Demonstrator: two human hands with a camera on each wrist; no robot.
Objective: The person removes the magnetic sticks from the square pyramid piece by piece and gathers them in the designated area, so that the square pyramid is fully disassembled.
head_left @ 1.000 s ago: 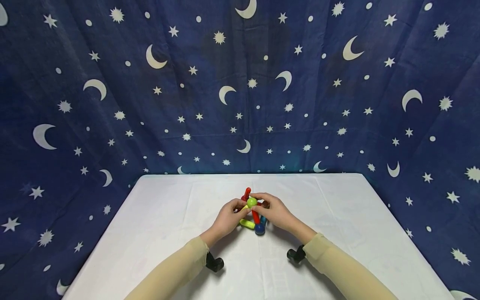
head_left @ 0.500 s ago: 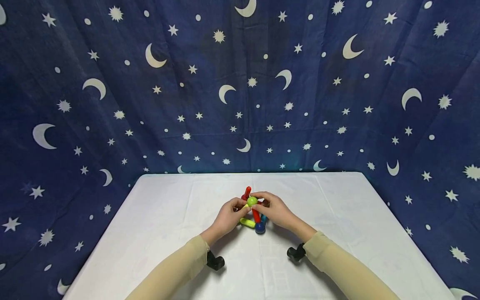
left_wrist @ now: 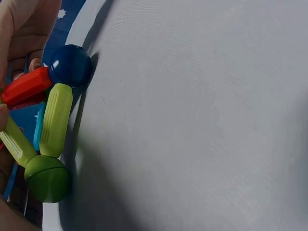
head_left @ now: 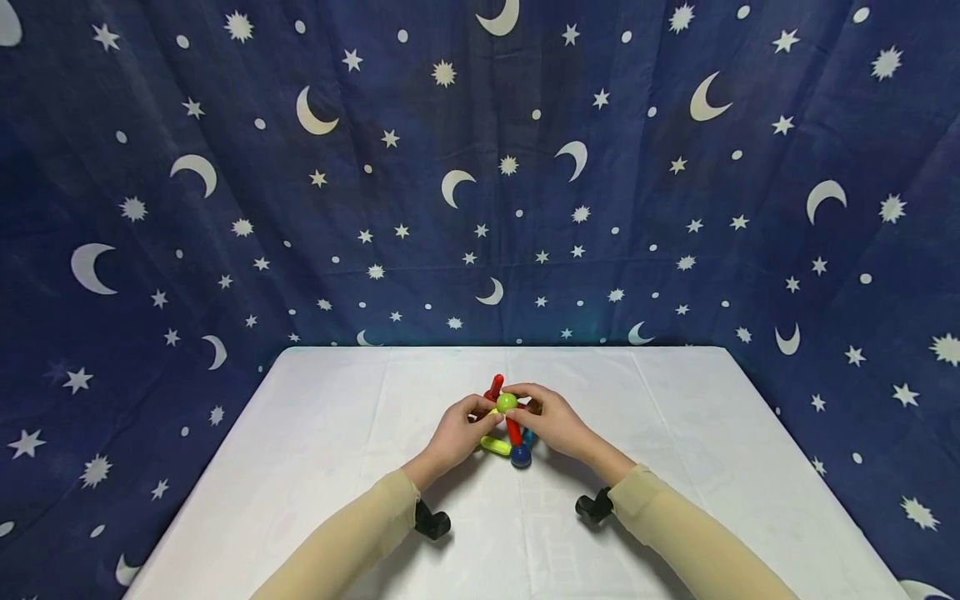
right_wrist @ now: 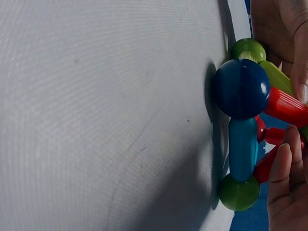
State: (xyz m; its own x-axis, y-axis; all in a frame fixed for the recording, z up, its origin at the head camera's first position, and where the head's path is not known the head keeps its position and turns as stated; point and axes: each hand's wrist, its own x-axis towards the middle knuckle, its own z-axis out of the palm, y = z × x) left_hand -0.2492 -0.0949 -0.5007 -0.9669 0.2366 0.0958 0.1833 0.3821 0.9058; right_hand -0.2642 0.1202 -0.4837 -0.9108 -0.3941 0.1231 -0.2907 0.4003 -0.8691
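Both hands meet over a toy structure of magnetic rods and balls on the white table. My left hand [head_left: 454, 437] pinches a yellow-green rod [left_wrist: 18, 143] that slants up toward the top. With thumb and fingertips, my right hand [head_left: 557, 422] holds the light green ball [head_left: 507, 403] at the peak. A red rod [head_left: 513, 432] runs from that ball down to a dark blue ball [head_left: 521, 456]. Along the base lie another yellow-green rod [left_wrist: 56, 120], a green ball [left_wrist: 47, 179], a teal rod [right_wrist: 243, 149] and a second green ball [right_wrist: 239, 193]. Fingers hide part of the structure's back.
A red rod [head_left: 497, 384] sticks up from the structure's far side. Black wrist mounts [head_left: 432, 522] hang below both sleeves, just over the white tablecloth [head_left: 315, 467]. A dark blue curtain [head_left: 480, 208] with moons and stars surrounds the table's far and side edges.
The head view has shifted very slightly. Both hands keep their hold, and the rods and balls stay as they were.
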